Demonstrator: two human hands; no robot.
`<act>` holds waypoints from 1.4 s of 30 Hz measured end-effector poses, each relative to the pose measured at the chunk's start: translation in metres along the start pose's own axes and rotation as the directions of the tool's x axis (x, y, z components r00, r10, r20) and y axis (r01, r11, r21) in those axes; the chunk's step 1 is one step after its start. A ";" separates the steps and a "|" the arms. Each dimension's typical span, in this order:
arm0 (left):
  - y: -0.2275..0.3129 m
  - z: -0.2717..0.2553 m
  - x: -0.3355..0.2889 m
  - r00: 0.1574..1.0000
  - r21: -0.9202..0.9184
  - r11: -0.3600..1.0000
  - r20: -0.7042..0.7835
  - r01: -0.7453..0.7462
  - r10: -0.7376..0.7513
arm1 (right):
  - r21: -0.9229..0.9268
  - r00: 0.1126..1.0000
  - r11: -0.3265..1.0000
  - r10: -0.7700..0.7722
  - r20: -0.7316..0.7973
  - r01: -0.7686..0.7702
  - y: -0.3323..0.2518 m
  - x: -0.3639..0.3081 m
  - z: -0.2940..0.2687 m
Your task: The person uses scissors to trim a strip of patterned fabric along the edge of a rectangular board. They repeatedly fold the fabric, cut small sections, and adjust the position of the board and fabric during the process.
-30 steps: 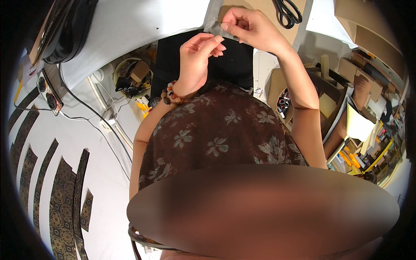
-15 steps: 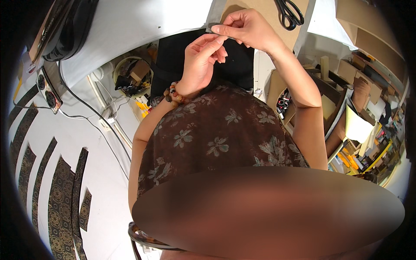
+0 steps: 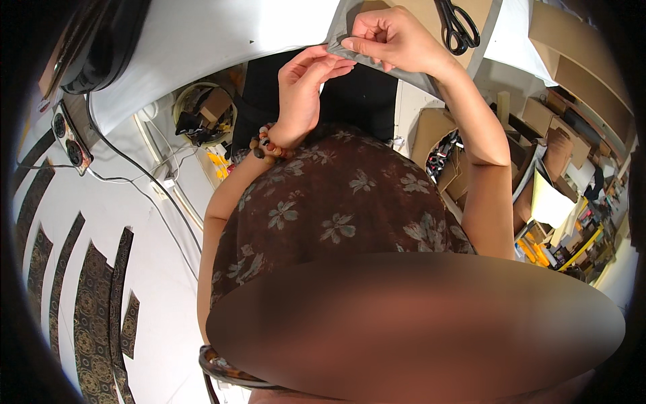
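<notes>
At the top of the view, a tan board [image 3: 420,19] with a grey fabric border [image 3: 342,27] lies at the near edge of the table. My right hand [image 3: 401,44] is closed, with thumb and bent forefinger pinching the grey border at the board's near left corner. Just left of and below it, my left hand [image 3: 301,87] holds that same corner between thumb and fingertips. The fabric looks gathered there, and the fingers partly hide it. A pair of black-handled scissors [image 3: 460,32] rests on the board, right of my right hand.
White table surface [image 3: 222,34] extends left, with a black object [image 3: 111,54] and its cable. Below stand a bin of scraps [image 3: 205,111] and a power strip [image 3: 73,141]. Patterned dark strips [image 3: 94,316] lie at lower left. Boxes and shelves [image 3: 572,148] crowd the right.
The board's grey corner has come into fuller view and the border now shows under my right hand. My right hand has shifted slightly right, my left slightly left.
</notes>
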State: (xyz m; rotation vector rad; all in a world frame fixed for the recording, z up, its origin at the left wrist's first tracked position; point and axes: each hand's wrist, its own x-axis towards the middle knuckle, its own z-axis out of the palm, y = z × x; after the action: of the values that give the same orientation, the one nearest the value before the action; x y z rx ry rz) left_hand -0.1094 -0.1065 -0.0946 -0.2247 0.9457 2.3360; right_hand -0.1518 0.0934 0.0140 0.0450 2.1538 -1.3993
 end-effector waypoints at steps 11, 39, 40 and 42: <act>0.003 -0.001 -0.001 1.000 -0.106 0.994 -0.005 0.006 -0.006 | -0.042 0.992 0.991 -0.126 -0.004 0.126 0.029 0.004 0.009; 0.128 0.065 0.073 0.626 0.665 0.233 0.747 -0.709 -0.224 | 0.043 0.994 0.993 -0.108 0.015 0.107 0.017 -0.016 -0.002; 0.122 0.064 0.078 0.606 0.649 0.264 0.761 -0.714 -0.231 | 0.041 0.995 0.994 -0.100 0.027 0.099 0.025 -0.016 0.000; 0.124 0.062 0.083 0.587 0.647 0.264 0.761 -0.715 -0.275 | 0.051 0.995 0.994 -0.095 0.024 0.093 0.033 -0.018 0.001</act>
State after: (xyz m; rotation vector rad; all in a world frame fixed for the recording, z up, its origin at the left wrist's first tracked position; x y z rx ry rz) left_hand -0.2457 -0.0953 -0.0073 1.4915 1.7357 1.2715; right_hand -0.1254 0.1124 -0.0052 -0.0565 2.1238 -1.4979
